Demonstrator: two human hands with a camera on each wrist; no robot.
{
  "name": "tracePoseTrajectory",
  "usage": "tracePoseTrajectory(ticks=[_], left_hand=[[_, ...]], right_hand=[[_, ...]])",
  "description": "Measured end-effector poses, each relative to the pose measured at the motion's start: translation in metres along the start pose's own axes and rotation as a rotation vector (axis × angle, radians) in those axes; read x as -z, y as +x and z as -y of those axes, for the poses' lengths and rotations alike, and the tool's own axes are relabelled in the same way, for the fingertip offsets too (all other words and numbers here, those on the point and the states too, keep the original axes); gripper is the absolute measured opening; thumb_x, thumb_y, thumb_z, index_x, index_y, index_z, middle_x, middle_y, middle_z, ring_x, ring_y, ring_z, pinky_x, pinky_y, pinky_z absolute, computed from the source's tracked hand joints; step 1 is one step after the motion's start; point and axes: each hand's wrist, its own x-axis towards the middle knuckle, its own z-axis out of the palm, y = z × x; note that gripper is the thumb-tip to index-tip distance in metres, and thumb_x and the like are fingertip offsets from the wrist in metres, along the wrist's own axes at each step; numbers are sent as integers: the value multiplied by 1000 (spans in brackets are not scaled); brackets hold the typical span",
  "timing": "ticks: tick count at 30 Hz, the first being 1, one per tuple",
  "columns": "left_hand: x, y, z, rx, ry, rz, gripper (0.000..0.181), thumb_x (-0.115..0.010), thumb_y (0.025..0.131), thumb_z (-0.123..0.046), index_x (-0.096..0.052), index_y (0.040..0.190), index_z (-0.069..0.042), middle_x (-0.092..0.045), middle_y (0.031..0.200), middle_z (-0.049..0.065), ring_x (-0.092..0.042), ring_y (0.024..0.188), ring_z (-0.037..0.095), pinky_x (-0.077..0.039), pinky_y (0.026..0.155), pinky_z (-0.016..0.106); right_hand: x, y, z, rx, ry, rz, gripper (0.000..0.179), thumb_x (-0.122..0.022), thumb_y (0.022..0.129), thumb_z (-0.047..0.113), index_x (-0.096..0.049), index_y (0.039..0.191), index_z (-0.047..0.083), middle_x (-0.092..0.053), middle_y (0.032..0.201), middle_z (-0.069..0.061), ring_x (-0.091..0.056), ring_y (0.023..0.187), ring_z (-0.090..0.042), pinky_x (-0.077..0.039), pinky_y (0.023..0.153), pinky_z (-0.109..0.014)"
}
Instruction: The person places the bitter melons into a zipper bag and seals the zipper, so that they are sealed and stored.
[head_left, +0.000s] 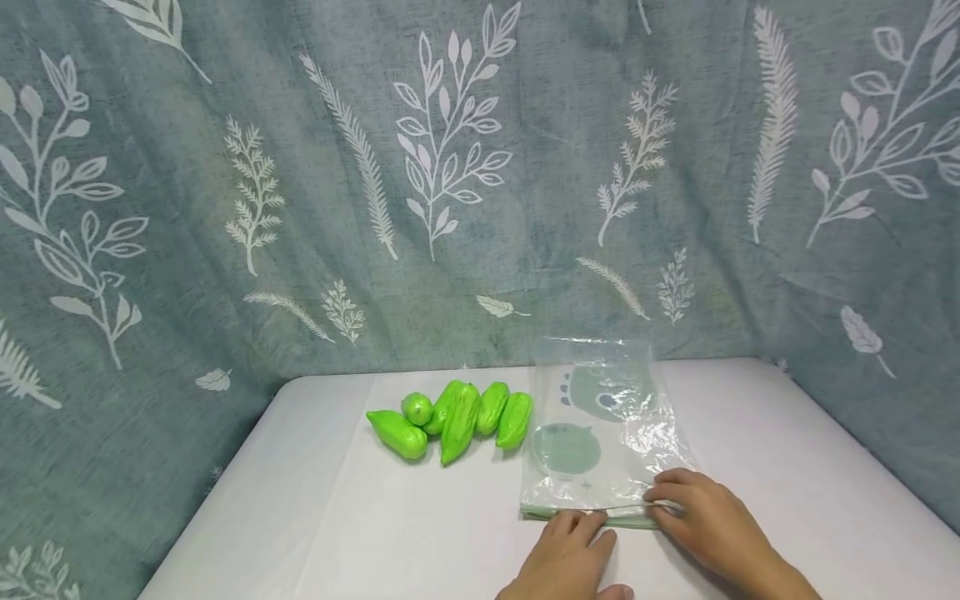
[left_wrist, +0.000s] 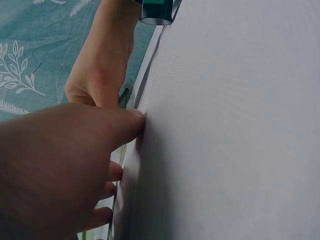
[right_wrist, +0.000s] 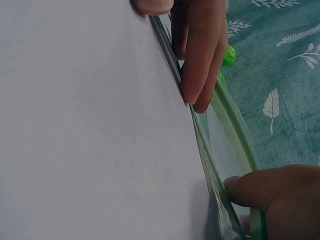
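Note:
A clear zip bag (head_left: 577,487) printed with pale green cartoon shapes lies flat on the white table, its green-edged mouth towards me. At the right part of that mouth my right hand (head_left: 708,517) pinches the edge between thumb and fingers. The right wrist view shows the right thumb (right_wrist: 250,189) between two green strips that stand apart. My left hand (head_left: 566,554) rests at the middle of the near edge. Its fingertips (right_wrist: 192,95) touch the bag with fingers nearly straight, and the thumb lies apart on the table.
Several bright green, ridged gourd-like vegetables (head_left: 459,425) lie grouped left of the bag. The white table (head_left: 420,533) ends at a teal leaf-patterned curtain (head_left: 525,208) behind and at both sides. A dark device (left_wrist: 156,12) sits at the right wrist in the left wrist view.

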Motion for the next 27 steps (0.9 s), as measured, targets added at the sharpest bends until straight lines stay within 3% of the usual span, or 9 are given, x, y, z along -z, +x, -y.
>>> tracePoseTrajectory(ticks=[5, 9, 12, 15, 17, 22, 27], left_hand=[[-3, 0, -1, 6, -36, 10, 59, -44, 97, -65, -60, 131, -20, -47, 147, -5, -42, 129, 14, -36, 108, 34], [-6, -2, 0, -7, -39, -21, 57, -43, 99, -64, -60, 131, -19, -47, 146, -3, -42, 133, 18, -38, 108, 38], [-5, -3, 1, -7, -43, -43, 56, -45, 99, -62, -59, 131, -18, -46, 147, -1, -41, 136, 22, -38, 108, 41], [-2, -3, 1, 5, -51, -51, 55, -47, 98, -61, -58, 131, -18, -46, 147, -1, -41, 138, 25, -39, 108, 43], [0, -4, 2, 15, -59, -42, 56, -49, 98, -61, -58, 132, -18, -46, 148, -1, -41, 138, 25, -38, 109, 44], [0, -5, 4, 8, -94, -27, 55, -50, 97, -61, -59, 132, -19, -46, 148, -1, -41, 137, 25, -38, 107, 45], [-2, -3, 3, 2, -131, -29, 53, -49, 99, -59, -59, 132, -20, -46, 147, -3, -41, 137, 24, -39, 106, 45]], right_hand=[[-2, -1, -1, -5, 38, -63, 15, -83, 81, 16, -78, 94, 22, -71, 107, -1, -68, 99, -29, -54, 83, -53], [-3, -1, -1, 10, 81, -163, 19, -82, 80, 12, -78, 96, 20, -71, 106, 3, -69, 98, -27, -54, 84, -49], [-3, 2, 0, 45, 98, -247, 23, -83, 78, 7, -78, 97, 19, -71, 108, 4, -68, 100, -26, -52, 91, -30], [-2, 5, 0, 94, 138, -314, 29, -82, 75, 1, -77, 100, 15, -71, 110, 1, -67, 103, -27, -38, 98, -9], [-2, 7, 0, 119, 164, -342, 34, -81, 75, -3, -77, 104, 14, -71, 112, -1, -66, 105, -29, -28, 99, -2], [0, 7, 0, 104, 177, -382, 42, -81, 73, -4, -75, 111, 13, -71, 113, -5, -65, 104, -33, -27, 99, -1], [7, 3, -4, 29, 179, -398, 35, -80, 76, -1, -75, 107, 13, -72, 109, -2, -67, 94, -26, -38, 87, -3]])
